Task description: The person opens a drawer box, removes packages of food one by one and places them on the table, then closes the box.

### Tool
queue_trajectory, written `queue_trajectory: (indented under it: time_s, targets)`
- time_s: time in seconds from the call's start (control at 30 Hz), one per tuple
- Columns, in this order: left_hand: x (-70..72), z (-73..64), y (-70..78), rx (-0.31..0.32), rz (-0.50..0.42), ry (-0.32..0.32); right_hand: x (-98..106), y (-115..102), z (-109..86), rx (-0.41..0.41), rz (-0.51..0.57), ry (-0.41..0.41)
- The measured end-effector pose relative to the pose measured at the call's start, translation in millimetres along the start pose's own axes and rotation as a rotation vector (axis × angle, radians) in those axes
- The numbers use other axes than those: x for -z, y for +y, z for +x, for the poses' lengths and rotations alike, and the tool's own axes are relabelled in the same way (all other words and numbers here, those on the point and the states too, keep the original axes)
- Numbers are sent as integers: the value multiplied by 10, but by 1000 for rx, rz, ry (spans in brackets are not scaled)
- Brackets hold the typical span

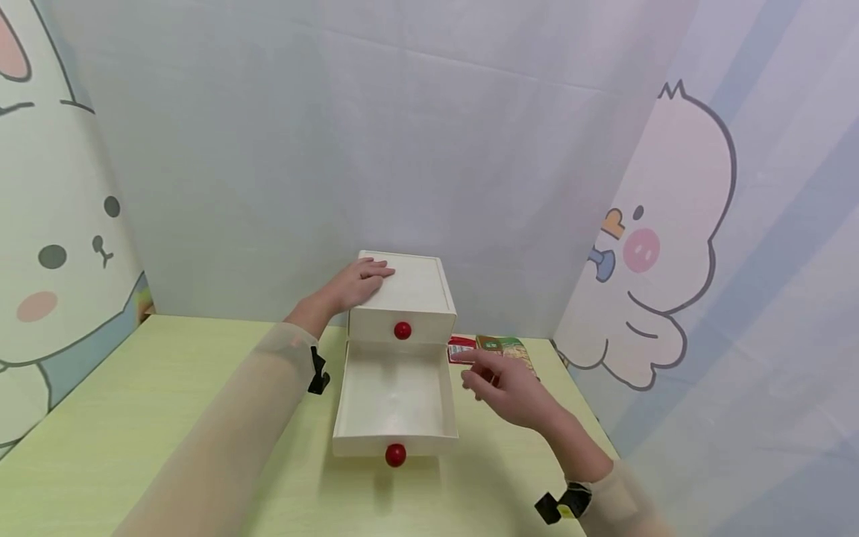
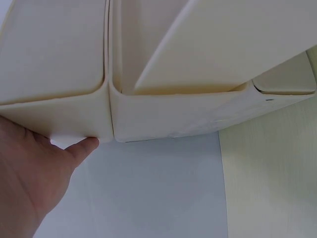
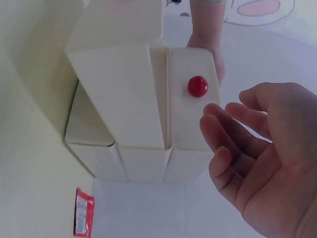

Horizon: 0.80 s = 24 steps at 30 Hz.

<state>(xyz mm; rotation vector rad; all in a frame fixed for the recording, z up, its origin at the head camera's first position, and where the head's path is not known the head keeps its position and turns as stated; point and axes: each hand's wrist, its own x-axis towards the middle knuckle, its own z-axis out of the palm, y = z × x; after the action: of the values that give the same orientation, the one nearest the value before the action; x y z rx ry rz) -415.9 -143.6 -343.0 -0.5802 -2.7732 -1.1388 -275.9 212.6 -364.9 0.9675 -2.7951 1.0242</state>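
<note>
The left grip [image 1: 349, 286] is released, its fingers extended across the top panel of a white three-tier drawer unit [image 1: 419, 287], palm at the panel's left edge. In the left wrist view, one digit of that hand lies against the unit's side. Just below and to the right of this grip is the closed top drawer [image 1: 435, 328], with a round red knob [image 1: 403, 330] on its front.

Lower down, on the near side of the left grip, the middle drawer [image 1: 359, 447] is pulled far out, its pale floor in view and a second red knob [image 1: 396, 456] on its front wall. The right wrist view shows the bottom tier [image 3: 89, 124] beneath it.

The right grip [image 1: 506, 384] is released too, its fingers loosely curled in the air, just right of the middle drawer and apart from it. Beyond the right grip, partly covered by it in the head view, a red-and-white packet [image 1: 461, 344] and a green-and-tan printed packet [image 1: 515, 349] lie on the pale yellow-green worktop [image 1: 87, 418], which spreads below both grips. Farther back hangs a grey-white curtain [image 1: 429, 149]; a printed white chick [image 1: 684, 201] is on the wall to the right grip's right.
</note>
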Motion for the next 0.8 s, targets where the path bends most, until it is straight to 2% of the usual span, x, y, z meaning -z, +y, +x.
queue_trajectory:
  time_s: [0.17, 0.33, 0.6, 0.8]
  targets:
    - [9, -14, 17, 4, -5, -3, -85, -227, -112, 18, 70, -103]
    - [14, -19, 24, 8, -4, -8, -191, -362, -196, 54, 127, -210]
    - [12, -18, 5, 8, -1, -7, -417, -463, -268, 79, 213, -380]
    - [14, -23, 9, 9, -8, 0, -610, -471, -286, 46, 239, -513]
